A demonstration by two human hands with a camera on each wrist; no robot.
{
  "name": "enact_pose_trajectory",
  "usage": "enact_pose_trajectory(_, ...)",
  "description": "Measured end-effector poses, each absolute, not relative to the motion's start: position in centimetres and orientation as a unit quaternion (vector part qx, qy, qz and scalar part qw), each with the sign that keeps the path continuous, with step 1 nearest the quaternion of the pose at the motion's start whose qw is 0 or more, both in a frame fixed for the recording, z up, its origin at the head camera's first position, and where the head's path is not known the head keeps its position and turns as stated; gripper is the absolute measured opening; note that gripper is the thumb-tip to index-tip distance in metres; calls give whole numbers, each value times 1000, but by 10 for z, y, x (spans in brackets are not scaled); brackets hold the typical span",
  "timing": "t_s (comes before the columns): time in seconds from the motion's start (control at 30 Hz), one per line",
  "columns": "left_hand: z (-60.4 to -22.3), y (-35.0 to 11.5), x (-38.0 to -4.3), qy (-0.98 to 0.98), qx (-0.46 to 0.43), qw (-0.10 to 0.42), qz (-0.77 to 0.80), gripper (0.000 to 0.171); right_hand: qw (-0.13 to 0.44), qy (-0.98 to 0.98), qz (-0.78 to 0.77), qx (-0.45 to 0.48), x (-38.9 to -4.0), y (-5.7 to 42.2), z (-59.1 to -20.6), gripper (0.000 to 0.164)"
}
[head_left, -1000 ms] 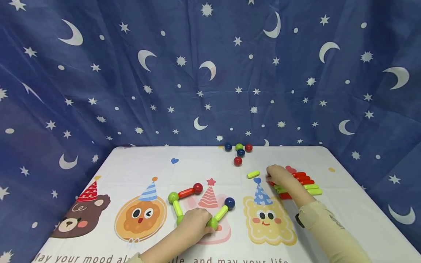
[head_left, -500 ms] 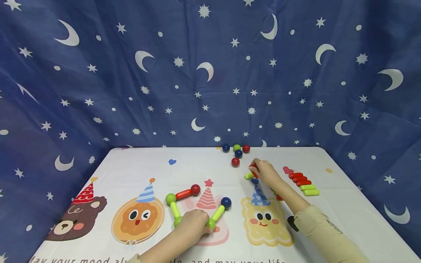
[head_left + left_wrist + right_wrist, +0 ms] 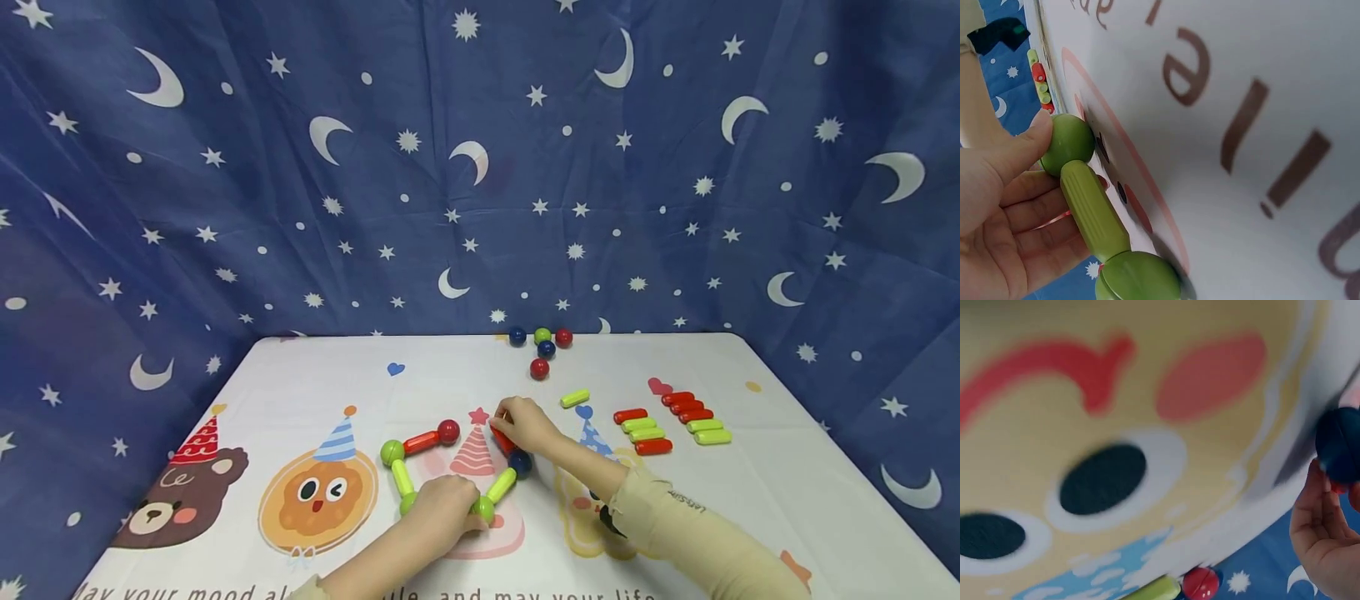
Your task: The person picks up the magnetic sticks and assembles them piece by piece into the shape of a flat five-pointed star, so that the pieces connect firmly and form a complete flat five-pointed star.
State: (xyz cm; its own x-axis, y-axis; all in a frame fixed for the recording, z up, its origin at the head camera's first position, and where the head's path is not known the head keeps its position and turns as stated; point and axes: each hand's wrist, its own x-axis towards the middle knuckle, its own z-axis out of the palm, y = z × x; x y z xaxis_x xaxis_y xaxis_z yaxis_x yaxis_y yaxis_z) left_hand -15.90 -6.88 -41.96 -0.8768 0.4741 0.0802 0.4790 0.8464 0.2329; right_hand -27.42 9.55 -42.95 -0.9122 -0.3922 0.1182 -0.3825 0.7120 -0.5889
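An unfinished-ring chain of building sticks and balls lies on the table's front half. My left hand (image 3: 442, 508) grips its near side; in the left wrist view the thumb presses a green ball (image 3: 1067, 145), with fingers behind a green stick (image 3: 1092, 206) joined to another green ball (image 3: 1138, 276). Between thumb and fingers my right hand (image 3: 531, 425) pinches a red stick (image 3: 502, 442), whose lower end meets the blue ball (image 3: 520, 462) at the chain's right end; whether they are joined cannot be told. At the chain's other end, a red stick (image 3: 422, 442) carries a red ball (image 3: 448, 431).
Loose red, blue and green balls (image 3: 539, 368) sit near the back edge. One green stick (image 3: 575, 398) lies alone in front of them. Red and green sticks (image 3: 642, 424) form two rows on the right. A blue starry curtain (image 3: 480, 167) hangs behind the white printed tablecloth (image 3: 315, 375).
My right hand has taken a red stick from the nearer row on the right and carried it left to the blue ball. The left hand stays on the chain.
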Motion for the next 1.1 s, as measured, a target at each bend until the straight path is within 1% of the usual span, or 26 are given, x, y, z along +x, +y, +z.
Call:
enact_pose_trajectory(0.13, -419, -69, -161, -961, -248, 6, -125, 33, 29, 929, -294, -221, -264, 95, -434, 8)
enact_pose_trajectory(0.23, -418, -73, -165, -957, -248, -22, -149, 34, 44, 936, -279, -208, -259, 97, -431, 17)
enact_pose_trajectory(0.27, -418, -75, -167, -955, -249, -29, -160, 32, 50, 941, -266, -204, -256, 98, -430, 20)
enact_pose_trajectory(0.33, -416, -81, -170, -953, -247, -29, -175, 30, 65, 948, -242, -197, -251, 101, -427, 22)
enact_pose_trajectory(0.4, -415, -89, -175, -956, -231, -7, -182, 34, 77, 953, -218, -195, -246, 104, -426, 21)
enact_pose_trajectory(0.47, -414, -99, -181, -964, -197, 36, -174, 39, 78, 955, -209, -194, -242, 106, -426, 18)
enact_pose_trajectory(0.5, -414, -106, -185, -969, -174, 52, -167, 38, 76, 956, -208, -192, -241, 106, -428, 16)
enact_pose_trajectory(0.57, -413, -120, -193, -976, -129, 62, -162, 36, 70, 958, -208, -185, -240, 106, -430, 13)
enact_pose_trajectory(0.63, -413, -136, -203, -981, -99, 55, -157, 36, 61, 959, -209, -180, -242, 106, -432, 12)
enact_pose_trajectory(0.7, -412, -149, -212, -983, -84, 25, -161, 37, 55, 960, -210, -180, -244, 105, -434, 14)
enact_pose_trajectory(0.77, -413, -157, -219, -981, -75, -2, -181, 35, 51, 958, -215, -184, -246, 104, -434, 16)
enact_pose_trajectory(0.87, -414, -158, -225, -974, -65, -24, -218, 28, 49, 951, -230, -200, -249, 103, -435, 15)
enact_pose_trajectory(0.93, -417, -153, -227, -968, -62, -25, -243, 23, 47, 946, -237, -216, -251, 101, -436, 12)
enact_pose_trajectory(1.1, -422, -136, -231, -961, -68, -15, -268, 21, 32, 940, -233, -248, -258, 95, -434, 8)
